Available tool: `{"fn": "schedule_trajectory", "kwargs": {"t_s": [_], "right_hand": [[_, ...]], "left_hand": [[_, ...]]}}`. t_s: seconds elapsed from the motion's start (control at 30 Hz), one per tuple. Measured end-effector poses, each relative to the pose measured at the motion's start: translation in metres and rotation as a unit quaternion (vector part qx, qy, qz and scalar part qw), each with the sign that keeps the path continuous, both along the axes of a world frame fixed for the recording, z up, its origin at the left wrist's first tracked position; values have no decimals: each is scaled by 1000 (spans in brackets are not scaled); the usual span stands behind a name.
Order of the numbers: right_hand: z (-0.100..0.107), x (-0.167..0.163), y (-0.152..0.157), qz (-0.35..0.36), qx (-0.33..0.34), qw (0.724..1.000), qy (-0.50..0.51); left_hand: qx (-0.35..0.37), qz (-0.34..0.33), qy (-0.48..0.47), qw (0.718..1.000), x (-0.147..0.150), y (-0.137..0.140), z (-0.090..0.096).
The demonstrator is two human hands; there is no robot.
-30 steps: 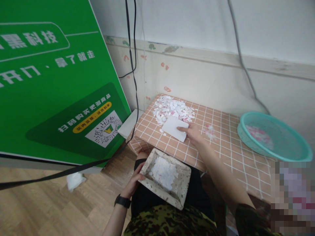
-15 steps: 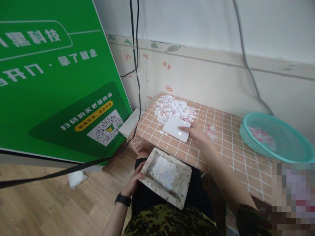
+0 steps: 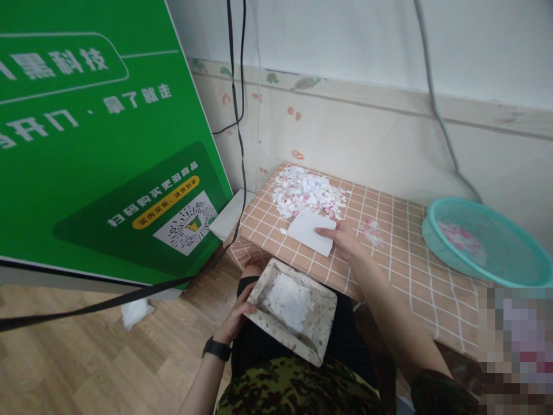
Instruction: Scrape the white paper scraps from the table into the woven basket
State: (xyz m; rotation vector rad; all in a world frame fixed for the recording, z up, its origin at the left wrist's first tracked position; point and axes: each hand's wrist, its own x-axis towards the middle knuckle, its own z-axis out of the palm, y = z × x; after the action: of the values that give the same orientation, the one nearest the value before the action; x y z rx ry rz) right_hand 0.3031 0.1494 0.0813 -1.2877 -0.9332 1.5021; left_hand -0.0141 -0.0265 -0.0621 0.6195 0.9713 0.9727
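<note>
With my left hand (image 3: 241,309) I grip the left rim of a stained, off-white rectangular tray (image 3: 314,341), held over my lap below the table edge. White paper scraps (image 3: 290,301) lie inside it. My right hand (image 3: 344,237) is closed on the right end of a smooth white card (image 3: 307,229), thumb on top. The card lies low over the table, its far edge beside a heap of torn white and pink paper scraps (image 3: 309,190). A single small scrap (image 3: 283,231) sits left of the card.
The table (image 3: 397,259) has a brown checked cloth. A turquoise plastic basket (image 3: 514,253) with pink and white scraps stands at its right end. A few pink scraps (image 3: 371,230) lie between. Left is a green panel (image 3: 86,173), with a black strap (image 3: 242,173) hanging before it.
My right hand has drawn the card slightly toward me and away from the scrap heap, and the card lies flatter. My left hand and the tray have barely moved.
</note>
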Motion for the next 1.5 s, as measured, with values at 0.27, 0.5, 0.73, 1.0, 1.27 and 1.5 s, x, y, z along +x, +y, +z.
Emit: {"fn": "schedule_trajectory", "kwargs": {"t_s": [0.27,0.5,0.73,1.0,1.27,1.5], "right_hand": [[-2,-9,5,0,9,1000,2],[2,-11,11,-4,35,999,-26],[3,-5,2,36,58,993,-93],[5,-12,15,11,96,989,-114],[16,-3,19,116,172,961,-185],[31,-23,11,189,258,905,-280]], "left_hand": [[-7,1,9,1000,0,1,4],[7,5,0,1000,0,1,3],[11,0,1,1000,-1,1,-2],[-3,5,11,1000,-1,0,-1],[9,15,20,1000,3,2,5],[-5,24,13,1000,4,1,10]]}}
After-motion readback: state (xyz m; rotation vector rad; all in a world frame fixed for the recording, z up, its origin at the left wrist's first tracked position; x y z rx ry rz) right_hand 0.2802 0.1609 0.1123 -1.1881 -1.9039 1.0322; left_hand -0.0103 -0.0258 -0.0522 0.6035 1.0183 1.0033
